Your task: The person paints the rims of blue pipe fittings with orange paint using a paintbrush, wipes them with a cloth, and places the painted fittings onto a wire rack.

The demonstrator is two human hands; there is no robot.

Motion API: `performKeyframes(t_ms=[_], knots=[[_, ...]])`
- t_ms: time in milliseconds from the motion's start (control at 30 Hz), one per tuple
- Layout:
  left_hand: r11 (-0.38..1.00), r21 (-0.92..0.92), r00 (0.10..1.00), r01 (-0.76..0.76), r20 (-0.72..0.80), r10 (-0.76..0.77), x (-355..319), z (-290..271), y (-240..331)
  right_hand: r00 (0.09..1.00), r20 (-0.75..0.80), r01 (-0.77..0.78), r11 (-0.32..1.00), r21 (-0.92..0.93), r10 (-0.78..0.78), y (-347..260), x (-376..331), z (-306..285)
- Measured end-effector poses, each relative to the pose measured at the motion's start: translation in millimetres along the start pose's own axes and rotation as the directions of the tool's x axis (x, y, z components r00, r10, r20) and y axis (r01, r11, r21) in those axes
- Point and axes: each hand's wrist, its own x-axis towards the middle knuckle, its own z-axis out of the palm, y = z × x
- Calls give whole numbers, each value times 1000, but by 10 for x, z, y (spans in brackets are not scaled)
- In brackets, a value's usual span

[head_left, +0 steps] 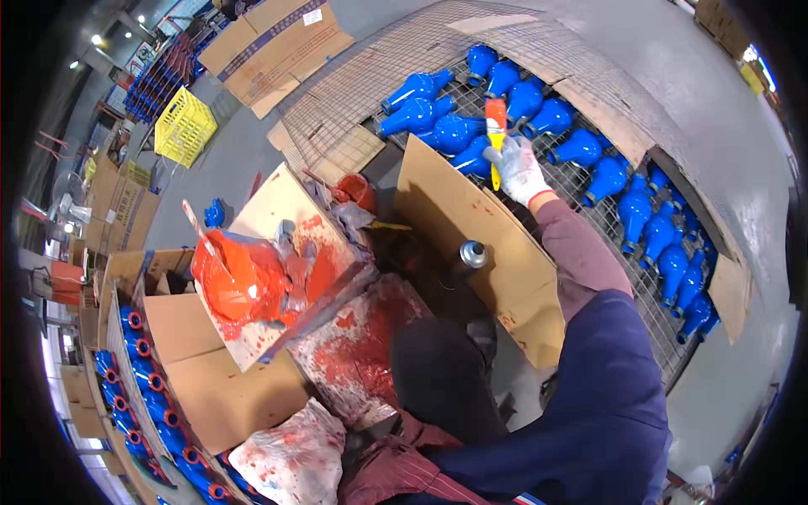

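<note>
In a white glove with greyish fingertips, my right hand (520, 170) grips a paintbrush (497, 126) by its yellow handle. The brush's red-coated head points away from me, over the blue castings; whether it touches one I cannot tell. Glossy blue bulb-shaped castings (454, 133) with narrow necks lie in rows on a wire mesh rack (572, 189). My right arm reaches across from the lower right. My left hand does not show. Left of my knee, a red-lined paint container (240, 282) with a stick in it rests on a paint-spattered board (273, 206).
An upright cardboard sheet (480, 244) stands between me and the rack, beside a spray can (474, 254). At lower left, blue castings with red rings (156, 383) fill racks near a cardboard box (227, 370). A red-spotted white cloth-like bundle (290, 450) lies close by. Farther off stands a yellow crate (185, 126).
</note>
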Motion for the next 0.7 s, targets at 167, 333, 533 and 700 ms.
performKeyframes(t_ms=[167, 333, 533, 700], knots=[[993, 33, 989, 111, 94, -114, 69, 65, 292, 950, -145, 287, 956, 61, -276, -211, 483, 631], [982, 43, 963, 186, 189, -191, 68, 34, 297, 972, 21, 225, 957, 182, -233, -352, 701, 651], [979, -100, 978, 179, 127, -166, -26, 169, 131, 950, -82, -185, 756, 628, 300, 261, 553, 295], [749, -500, 900, 435, 234, -368, 84, 533, 263, 803, -321, 89, 432, 898, 502, 283, 387, -1054]])
